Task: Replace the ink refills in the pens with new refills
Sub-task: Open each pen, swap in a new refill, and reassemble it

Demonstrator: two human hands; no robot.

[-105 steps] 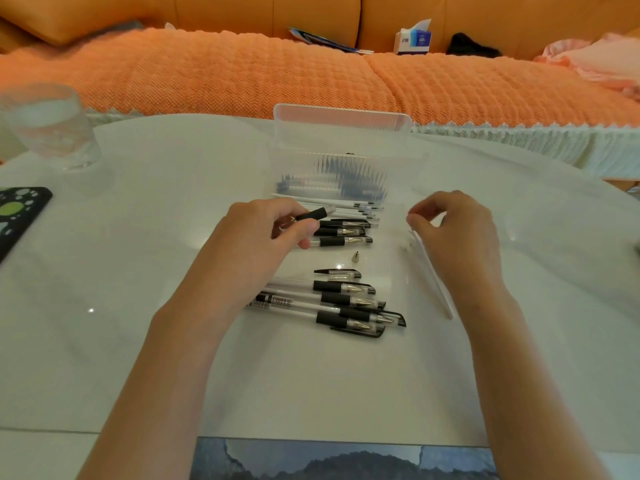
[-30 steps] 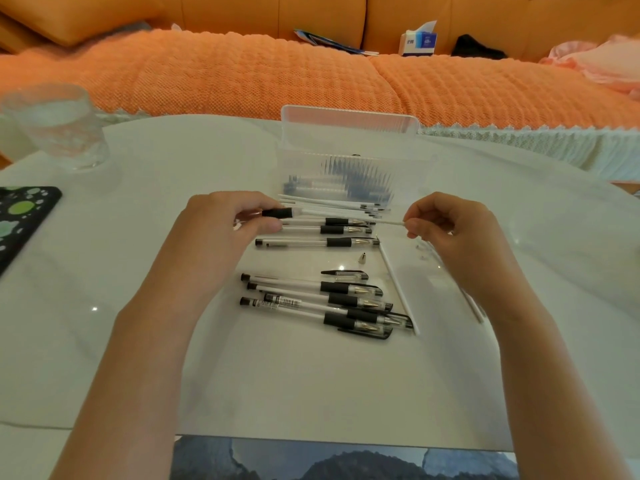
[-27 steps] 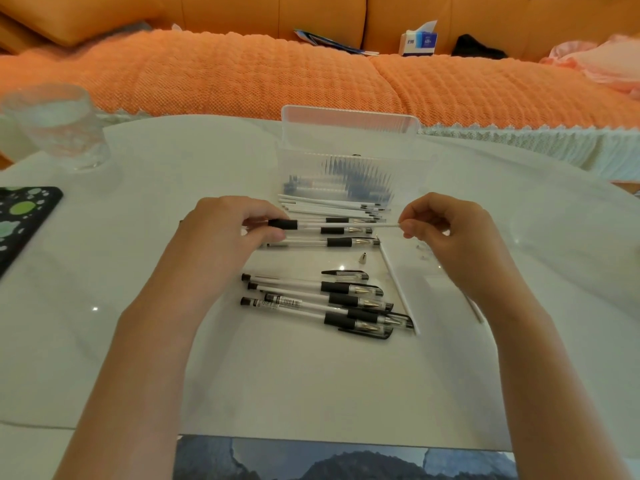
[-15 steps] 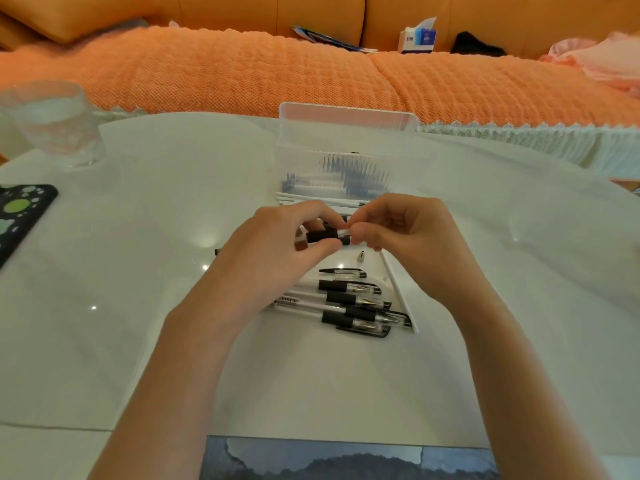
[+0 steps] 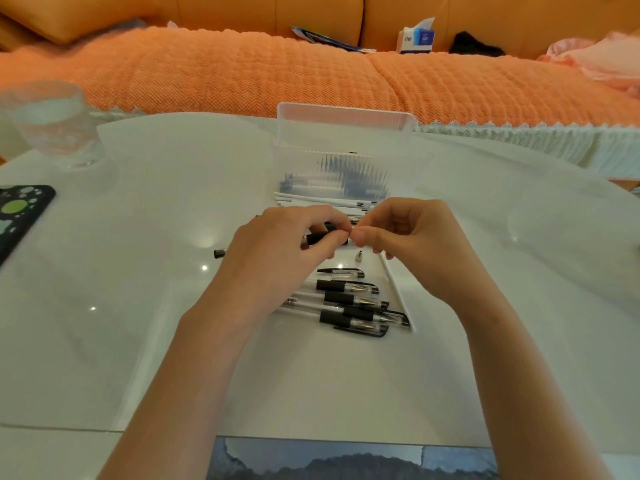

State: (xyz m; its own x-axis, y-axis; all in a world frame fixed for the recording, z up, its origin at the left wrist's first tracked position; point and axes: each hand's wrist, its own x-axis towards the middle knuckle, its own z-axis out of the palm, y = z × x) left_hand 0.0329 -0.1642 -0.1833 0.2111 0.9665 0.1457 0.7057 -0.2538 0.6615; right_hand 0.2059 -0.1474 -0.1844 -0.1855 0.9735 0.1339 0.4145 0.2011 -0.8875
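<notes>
At the centre of the frame the left hand [image 5: 277,247] grips a pen [image 5: 325,238] by its black grip, held level above the white table [image 5: 138,237]. The right hand [image 5: 408,237] meets it there, fingertips pinched at the pen's open end; what they pinch is hidden. Just below lie a small metal tip [image 5: 359,255] and a row of pens [image 5: 349,303]. A clear box [image 5: 346,157] stands behind the hands.

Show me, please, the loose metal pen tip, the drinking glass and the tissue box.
Metal pen tip [image 5: 358,255], head view, middle of cone.
Drinking glass [image 5: 52,126], head view, side wall.
Tissue box [image 5: 415,39], head view, front face.
</notes>
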